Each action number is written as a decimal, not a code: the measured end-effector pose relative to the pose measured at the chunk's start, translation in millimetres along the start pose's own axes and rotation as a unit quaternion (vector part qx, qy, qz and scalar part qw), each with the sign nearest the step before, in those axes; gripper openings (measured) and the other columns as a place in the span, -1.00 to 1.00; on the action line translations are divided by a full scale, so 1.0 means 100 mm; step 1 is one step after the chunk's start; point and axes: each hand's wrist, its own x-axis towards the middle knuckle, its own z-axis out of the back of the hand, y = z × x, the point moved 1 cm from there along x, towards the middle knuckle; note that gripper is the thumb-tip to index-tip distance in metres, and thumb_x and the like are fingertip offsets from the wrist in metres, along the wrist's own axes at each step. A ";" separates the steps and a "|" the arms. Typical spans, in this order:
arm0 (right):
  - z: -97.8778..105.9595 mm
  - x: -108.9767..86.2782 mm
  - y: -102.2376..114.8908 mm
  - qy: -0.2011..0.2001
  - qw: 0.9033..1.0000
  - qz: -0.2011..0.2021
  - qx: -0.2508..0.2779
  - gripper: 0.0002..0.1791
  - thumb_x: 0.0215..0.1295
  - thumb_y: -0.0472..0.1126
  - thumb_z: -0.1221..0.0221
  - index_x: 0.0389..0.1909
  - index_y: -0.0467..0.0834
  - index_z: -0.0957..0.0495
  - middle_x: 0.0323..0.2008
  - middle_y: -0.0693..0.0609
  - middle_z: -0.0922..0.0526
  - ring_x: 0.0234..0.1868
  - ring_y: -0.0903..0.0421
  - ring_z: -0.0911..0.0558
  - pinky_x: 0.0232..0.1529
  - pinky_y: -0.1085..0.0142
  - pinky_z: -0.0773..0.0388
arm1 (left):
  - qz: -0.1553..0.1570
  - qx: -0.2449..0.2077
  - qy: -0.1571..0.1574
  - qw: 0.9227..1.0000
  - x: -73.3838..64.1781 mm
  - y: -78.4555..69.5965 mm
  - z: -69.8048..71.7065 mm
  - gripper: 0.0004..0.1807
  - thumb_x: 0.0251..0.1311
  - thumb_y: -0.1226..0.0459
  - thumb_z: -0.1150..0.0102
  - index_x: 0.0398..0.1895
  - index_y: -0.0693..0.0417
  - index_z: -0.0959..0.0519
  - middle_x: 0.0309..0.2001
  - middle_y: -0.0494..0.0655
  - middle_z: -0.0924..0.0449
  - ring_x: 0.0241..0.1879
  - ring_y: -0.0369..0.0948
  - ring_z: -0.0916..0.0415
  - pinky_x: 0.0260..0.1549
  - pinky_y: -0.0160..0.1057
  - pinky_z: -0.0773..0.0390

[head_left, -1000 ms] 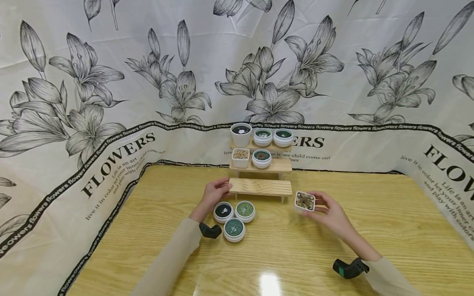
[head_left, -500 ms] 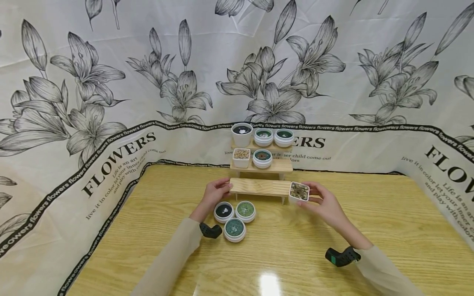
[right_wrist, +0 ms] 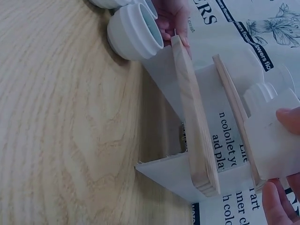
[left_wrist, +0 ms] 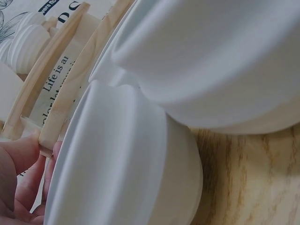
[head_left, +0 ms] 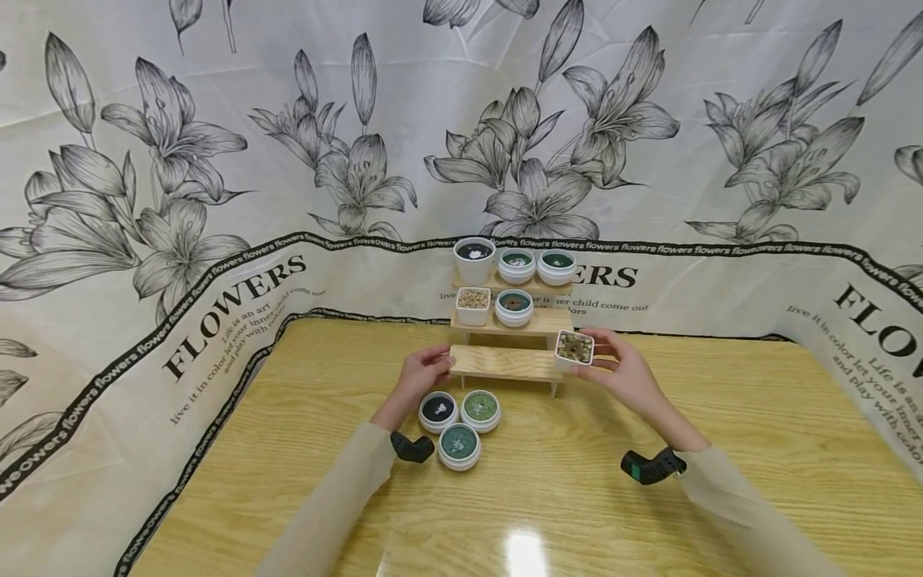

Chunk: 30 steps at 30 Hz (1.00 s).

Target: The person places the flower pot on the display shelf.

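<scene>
My right hand (head_left: 626,375) grips a small square white pot (right_wrist: 272,140) by its side. Brown and cream pebbles fill the pot, which overlaps the right end of the lowest shelf board in the head view. At that board's left end my left hand (head_left: 418,375) pinches the wooden shelf (head_left: 505,362), thumb above and fingers below in the left wrist view. Just in front of the left hand stand three round white pots: one with a dark filling (head_left: 437,409), one light green (head_left: 480,409) and one teal (head_left: 459,445).
Behind rises a middle shelf (head_left: 551,320) bearing a square pebble pot (head_left: 473,306) and a round pot (head_left: 514,308). The top shelf (head_left: 565,288) carries a taller white pot (head_left: 473,260) and two round pots. A flower-printed cloth (head_left: 346,272) backs the wooden table (head_left: 606,497).
My right hand has carried the square pot left and away from me, from beside the lowest shelf to over its right end. The left hand keeps its hold on the shelf.
</scene>
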 end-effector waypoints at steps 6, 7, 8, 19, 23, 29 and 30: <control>0.01 0.15 0.00 0.008 1.000 -0.001 -0.012 -0.27 0.14 -0.26 -0.35 0.33 -0.25 -0.29 0.11 -0.31 -0.46 0.06 -0.16 -0.53 0.06 0.38 -0.59 | 0.000 -0.009 0.003 1.000 0.03 0.01 0.00 -0.59 0.25 0.38 -0.19 0.18 0.22 -0.52 -0.09 0.07 -0.59 -0.43 -0.36 -0.53 -0.38 -0.45 -0.65; 0.01 0.18 0.00 0.009 1.000 0.000 -0.012 -0.27 0.14 -0.27 -0.34 0.33 -0.26 -0.29 0.11 -0.31 -0.46 0.07 -0.17 -0.53 0.07 0.36 -0.59 | -0.001 -0.009 0.004 1.000 0.03 0.01 0.00 -0.59 0.25 0.38 -0.19 0.18 0.22 -0.52 -0.08 0.07 -0.59 -0.43 -0.36 -0.53 -0.38 -0.45 -0.65; 0.01 0.20 0.00 0.010 1.000 0.000 -0.013 -0.27 0.14 -0.27 -0.34 0.33 -0.26 -0.29 0.12 -0.31 -0.46 0.07 -0.18 -0.53 0.05 0.37 -0.60 | -0.001 -0.009 0.004 1.000 0.03 0.01 0.01 -0.59 0.25 0.38 -0.19 0.18 0.23 -0.51 -0.08 0.07 -0.59 -0.43 -0.36 -0.53 -0.38 -0.46 -0.65; 0.01 0.43 0.02 0.010 1.000 -0.009 -0.001 -0.26 0.16 -0.23 -0.33 0.35 -0.23 -0.28 0.15 -0.33 -0.45 0.04 -0.21 -0.54 -0.17 0.61 -0.54 | -0.005 -0.007 0.006 1.000 0.01 0.00 0.00 -0.58 0.25 0.38 -0.19 0.18 0.22 -0.51 -0.12 0.05 -0.59 -0.42 -0.36 -0.52 -0.39 -0.46 -0.65; 0.01 0.49 0.03 0.009 1.000 -0.004 0.002 -0.25 0.18 -0.24 -0.32 0.37 -0.25 -0.25 0.17 -0.33 -0.44 0.07 -0.21 -0.54 -0.18 0.63 -0.52 | -0.004 -0.006 0.007 1.000 0.01 0.00 0.00 -0.58 0.25 0.38 -0.19 0.19 0.22 -0.51 -0.10 0.06 -0.59 -0.42 -0.36 -0.53 -0.40 -0.47 -0.64; 0.00 0.56 0.03 0.007 1.000 0.002 0.004 -0.26 0.17 -0.25 -0.32 0.36 -0.24 -0.26 0.17 -0.32 -0.45 0.06 -0.17 -0.53 -0.19 0.62 -0.53 | -0.009 -0.009 0.006 1.000 0.01 0.00 0.00 -0.59 0.25 0.40 -0.18 0.18 0.25 -0.51 -0.14 0.04 -0.60 -0.44 -0.36 -0.52 -0.41 -0.47 -0.64; 0.00 0.57 0.02 0.008 1.000 -0.001 0.005 -0.26 0.18 -0.24 -0.31 0.37 -0.24 -0.26 0.17 -0.31 -0.44 0.07 -0.17 -0.53 -0.19 0.62 -0.54 | -0.009 -0.008 0.005 1.000 0.00 0.00 0.00 -0.60 0.25 0.40 -0.18 0.17 0.25 -0.51 -0.13 0.04 -0.60 -0.44 -0.36 -0.52 -0.41 -0.47 -0.64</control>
